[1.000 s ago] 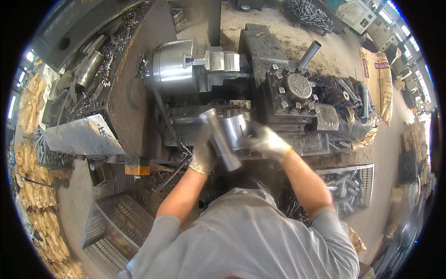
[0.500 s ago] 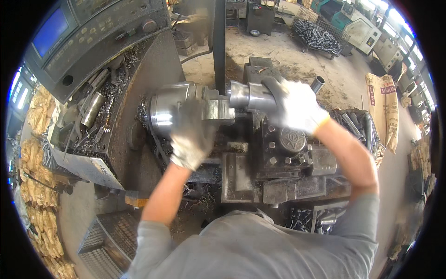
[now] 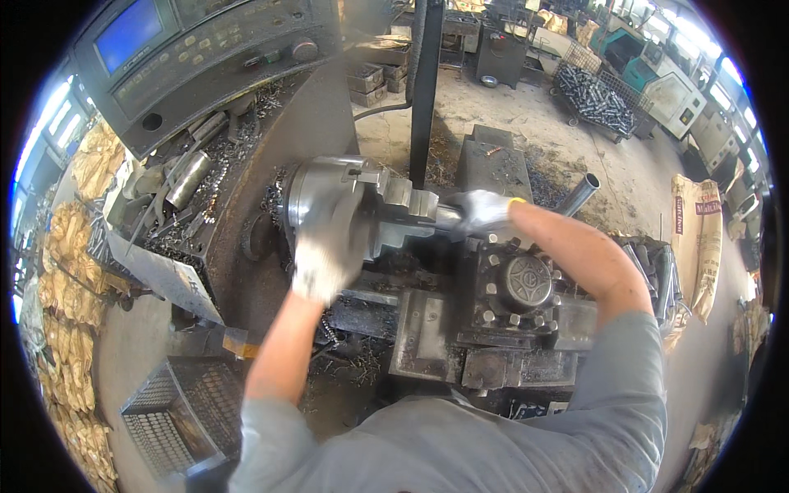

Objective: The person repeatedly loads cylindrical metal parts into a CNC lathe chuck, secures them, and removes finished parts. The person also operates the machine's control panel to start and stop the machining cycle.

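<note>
A lathe chuck (image 3: 316, 191) with stepped jaws (image 3: 411, 201) stands in front of me. A shiny steel cylinder (image 3: 448, 216) sits at the right end of the jaws, its far part hidden among them. My right hand (image 3: 485, 211), in a white glove with dark fingers, is closed around the cylinder's outer end. Against the near side of the chuck is my left hand (image 3: 327, 251), gloved the same way. Its fingers are smeared by motion, so their grip does not show.
Right of the chuck stands a bolted tool post (image 3: 526, 281), with an upright metal tube (image 3: 579, 195) behind it. A control panel (image 3: 205, 62) rises at left above a chip-strewn tray (image 3: 164, 275). A perforated crate (image 3: 185, 415) sits on the floor lower left.
My right hand has brought the steel cylinder left and down into the chuck's jaws. My left hand stays at the chuck, blurred in both frames. The whole view has shifted a little.
</note>
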